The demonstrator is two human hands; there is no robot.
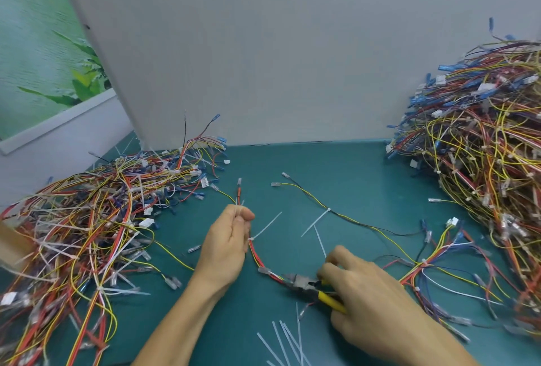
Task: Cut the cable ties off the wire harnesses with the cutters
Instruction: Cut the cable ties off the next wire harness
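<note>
Teal table (336,166), wire piles (96,219) flanking both hands, cut ties (281,339) nearby.

Two hands, the left hand (227,244) and the right hand (371,298), are seen over a green table (336,178). One pair of yellow-handled cutters (314,289) is counted, and two heaps of wire harnesses: one (96,219) at the left edge, one (483,146) at the right.
</note>
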